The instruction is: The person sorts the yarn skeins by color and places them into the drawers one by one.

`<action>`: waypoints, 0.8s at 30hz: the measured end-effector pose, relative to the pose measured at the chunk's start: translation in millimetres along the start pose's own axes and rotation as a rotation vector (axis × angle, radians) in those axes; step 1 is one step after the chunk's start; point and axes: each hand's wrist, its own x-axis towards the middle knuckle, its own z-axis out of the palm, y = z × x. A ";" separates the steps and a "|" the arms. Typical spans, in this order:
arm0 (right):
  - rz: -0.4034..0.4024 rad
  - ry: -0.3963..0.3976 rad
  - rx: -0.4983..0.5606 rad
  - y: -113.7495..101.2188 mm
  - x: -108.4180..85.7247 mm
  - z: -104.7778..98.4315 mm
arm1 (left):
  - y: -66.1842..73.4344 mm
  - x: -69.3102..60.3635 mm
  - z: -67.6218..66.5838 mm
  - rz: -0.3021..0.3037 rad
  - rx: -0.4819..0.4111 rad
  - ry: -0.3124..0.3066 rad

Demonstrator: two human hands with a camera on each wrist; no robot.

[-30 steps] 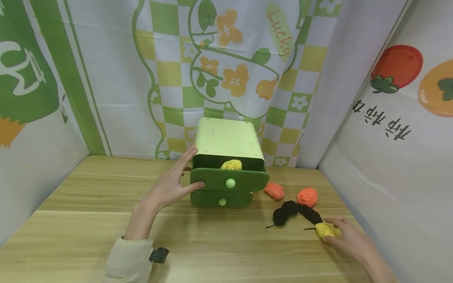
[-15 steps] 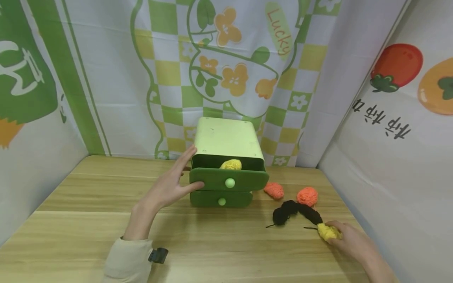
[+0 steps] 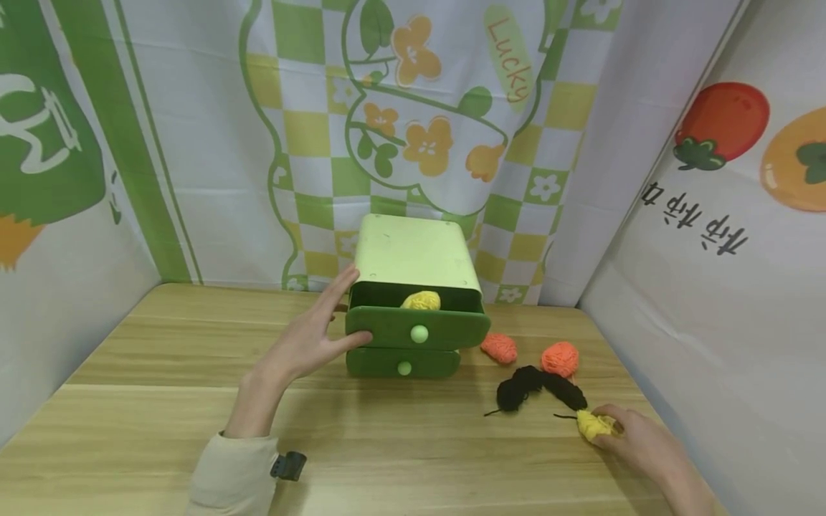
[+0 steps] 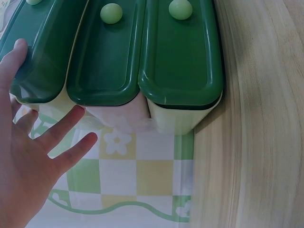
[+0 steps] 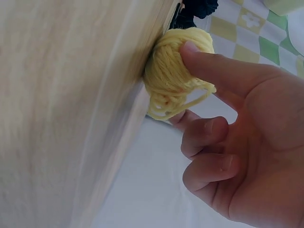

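Observation:
A small cabinet with green drawer fronts stands at the back centre. Its top drawer is pulled out, and a yellow yarn ball shows inside. My left hand rests against the cabinet's left side, thumb on the top drawer's front; in the left wrist view that hand has its fingers spread. At the right, my right hand pinches another yellow yarn ball on the table. The right wrist view shows the hand with its thumb on the yellow yarn and two fingers curled below.
Black yarn lies in a bent line just left of the right hand's yellow ball. Behind it are two orange yarn balls, one close to the cabinet's right side. Printed cloth hangs behind the wooden table.
The yellow ball under my right hand has shifted and turned slightly, with the fingers staying on it. My left hand and the drawers have not visibly moved.

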 end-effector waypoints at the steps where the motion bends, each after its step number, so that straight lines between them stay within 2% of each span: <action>1: -0.005 0.008 -0.004 -0.4 -0.2 0.4 | -0.2 0.0 -0.1 0.000 0.002 0.000; 10: -0.010 0.059 -0.027 -2.3 -2.1 1.4 | 0.2 -0.4 -0.2 -0.004 -0.001 -0.004; 18: -0.004 0.014 -0.001 -3.5 -2.2 1.2 | -1.1 0.3 1.4 0.002 -0.013 0.002; 24: 0.002 0.019 0.001 -5.4 -4.4 1.8 | -1.7 0.3 1.4 0.001 -0.013 0.006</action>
